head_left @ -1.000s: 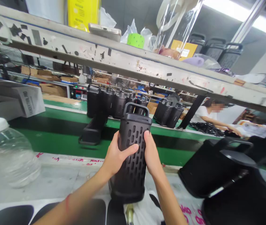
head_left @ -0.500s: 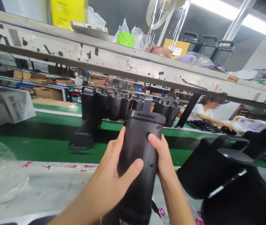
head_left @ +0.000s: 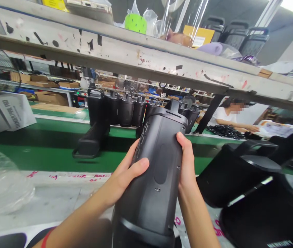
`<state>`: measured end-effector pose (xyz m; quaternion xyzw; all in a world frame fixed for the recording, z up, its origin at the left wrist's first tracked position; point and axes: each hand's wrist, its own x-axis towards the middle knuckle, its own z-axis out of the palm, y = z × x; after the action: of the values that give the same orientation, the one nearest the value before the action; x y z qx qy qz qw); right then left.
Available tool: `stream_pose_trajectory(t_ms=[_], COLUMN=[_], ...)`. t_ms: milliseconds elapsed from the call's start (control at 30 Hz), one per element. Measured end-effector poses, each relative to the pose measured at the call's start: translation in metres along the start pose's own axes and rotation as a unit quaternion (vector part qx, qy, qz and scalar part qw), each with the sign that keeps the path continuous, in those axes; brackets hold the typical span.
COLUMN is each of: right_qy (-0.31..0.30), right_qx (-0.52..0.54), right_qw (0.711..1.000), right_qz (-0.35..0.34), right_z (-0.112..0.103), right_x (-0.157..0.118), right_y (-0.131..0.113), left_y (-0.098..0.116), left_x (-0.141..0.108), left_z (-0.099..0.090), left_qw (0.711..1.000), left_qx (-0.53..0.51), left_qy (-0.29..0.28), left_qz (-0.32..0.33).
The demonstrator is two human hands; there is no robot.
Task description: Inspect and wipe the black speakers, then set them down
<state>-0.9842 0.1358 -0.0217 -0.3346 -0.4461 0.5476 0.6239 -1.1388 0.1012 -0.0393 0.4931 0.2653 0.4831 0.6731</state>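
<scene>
**Head View: Two-Sided Hold**

In the head view, I hold a black plastic rounded casing with a top handle (head_left: 153,186) from both sides. It is tilted, its handle end leaning away and slightly right. An oval panel and a small slot mark its near face. It is above the pale grey surface (head_left: 55,199); I cannot tell whether its base touches, as the lower end leaves the frame.

My left hand (head_left: 128,172) grips the left side, thumb laid on the near face, fingers around the edge. My right hand (head_left: 187,162) grips the upper right side, thumb near the top rim; its other fingers are largely hidden.

Beyond, a black handled casing lies on its side (head_left: 88,141) on the green flat surface (head_left: 48,144); a row of upright black casings (head_left: 127,110) stands behind. Right of my right hand are two bulky black cylinders (head_left: 221,172). A clear plastic jar (head_left: 4,182) sits at left.
</scene>
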Motion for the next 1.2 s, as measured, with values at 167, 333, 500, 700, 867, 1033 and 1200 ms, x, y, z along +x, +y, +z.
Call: stream_pose_trajectory(t_ms=[167,333,500,700,867,1033,1200], right_qy=[-0.015,-0.006,0.041,0.050,0.036,0.038,0.059], right_qx=[0.033,0.001,0.001,0.010,0.012,-0.018,-0.039], right_qw=[0.999,0.999,0.996,0.997,0.999,0.996,0.990], right_qz=[-0.010,-0.034,-0.080,-0.053,-0.038,-0.075,-0.121], right_z=[0.002,0.007,0.011,0.010,0.000,0.001,0.006], right_x=[-0.004,-0.010,-0.014,-0.011,-0.004,-0.006,-0.007], right_y=[0.000,-0.006,-0.007,-0.003,0.000,-0.002,-0.003], left_y=[-0.002,0.004,0.006,0.003,0.005,0.000,-0.005], left_x=[0.003,0.000,-0.004,-0.003,-0.002,-0.001,0.001], left_z=[-0.005,-0.005,-0.001,0.000,-0.006,-0.006,-0.002], left_qw=[0.999,0.999,0.987,0.980,0.974,0.979,0.988], left_qx=[0.007,0.035,0.146,0.192,0.226,0.200,0.144], left_qy=[-0.025,-0.018,0.011,0.015,0.002,-0.019,-0.005], left_qz=[0.021,0.022,0.062,0.049,0.018,0.026,0.063])
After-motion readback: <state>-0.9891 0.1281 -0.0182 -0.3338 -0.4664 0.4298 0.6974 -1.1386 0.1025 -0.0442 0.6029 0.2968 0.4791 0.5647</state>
